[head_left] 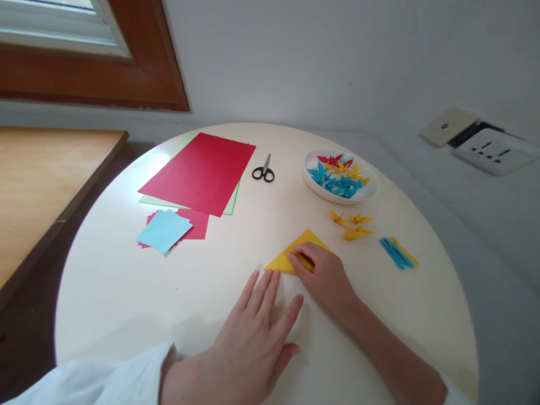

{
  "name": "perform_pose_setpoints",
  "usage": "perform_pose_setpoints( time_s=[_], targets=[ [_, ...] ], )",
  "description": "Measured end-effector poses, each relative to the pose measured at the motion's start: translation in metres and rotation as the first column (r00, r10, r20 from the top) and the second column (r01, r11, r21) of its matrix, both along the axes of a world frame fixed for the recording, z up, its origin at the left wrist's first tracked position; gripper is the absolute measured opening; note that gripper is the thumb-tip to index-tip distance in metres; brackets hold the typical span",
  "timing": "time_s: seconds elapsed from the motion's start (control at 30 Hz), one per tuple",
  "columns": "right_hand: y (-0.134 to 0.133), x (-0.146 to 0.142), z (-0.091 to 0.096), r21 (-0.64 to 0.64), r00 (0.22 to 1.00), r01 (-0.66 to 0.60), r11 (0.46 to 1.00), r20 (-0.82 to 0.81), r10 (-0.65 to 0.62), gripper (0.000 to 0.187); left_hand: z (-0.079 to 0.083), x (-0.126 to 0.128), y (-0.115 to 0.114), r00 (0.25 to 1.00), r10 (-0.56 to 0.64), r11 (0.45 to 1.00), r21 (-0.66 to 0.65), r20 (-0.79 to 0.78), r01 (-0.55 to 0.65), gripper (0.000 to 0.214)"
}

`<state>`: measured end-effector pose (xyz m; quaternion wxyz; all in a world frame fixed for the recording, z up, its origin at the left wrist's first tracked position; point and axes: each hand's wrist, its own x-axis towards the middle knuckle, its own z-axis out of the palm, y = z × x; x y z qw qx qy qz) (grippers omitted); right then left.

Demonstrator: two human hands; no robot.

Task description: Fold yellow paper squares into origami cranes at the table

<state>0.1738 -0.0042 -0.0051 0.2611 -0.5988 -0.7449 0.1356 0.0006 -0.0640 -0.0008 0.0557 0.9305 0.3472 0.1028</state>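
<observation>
Nearest, the left hand [253, 334] lies spread, touching the left corner of a yellow paper [282, 261] on the surface [126, 298]; the right hand [327, 275] curls over the paper's right side, whether pinching cannot be told. Rightward lie three yellow cranes [356, 233], then strips [396, 254]; farther, a white dish [324, 194] of mixed cranes [343, 186], scissors [265, 169] and, at left, a red sheet [200, 174].

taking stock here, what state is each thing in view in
yellow paper: looks folded, partly under right hand
scissors: blades look shut
white dish: holds folded paper cranes
three yellow cranes: folded, outside the dish
red sheet: flat, atop green paper
light-blue paper: flat, atop red pieces
paper strips: bunched together
wall socket: nothing plugged in
window: cannot tell
</observation>
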Motion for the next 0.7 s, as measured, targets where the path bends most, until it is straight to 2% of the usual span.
perform_pose_setpoints(
  time_s=[0.23, 0.7],
  targets=[
    [-0.0013, 0.0007, -0.0017, 0.018, 1.0, 0.02, 1.0, 0.004, -0.02, 0.013, 0.0044, 0.0004, 0.0027, 1.0, -0.001, 0.999, 0.043, 0.006, 0.0, 0.051],
    [-0.0012, 0.0005, -0.0035, 0.055, 1.0, 0.001, 0.998, 0.027, -0.002, 0.015, 0.0023, -0.0011, 0.0054, 1.0, -0.003, 1.0, 0.002, 0.03, 0.003, 0.05]
  ],
)
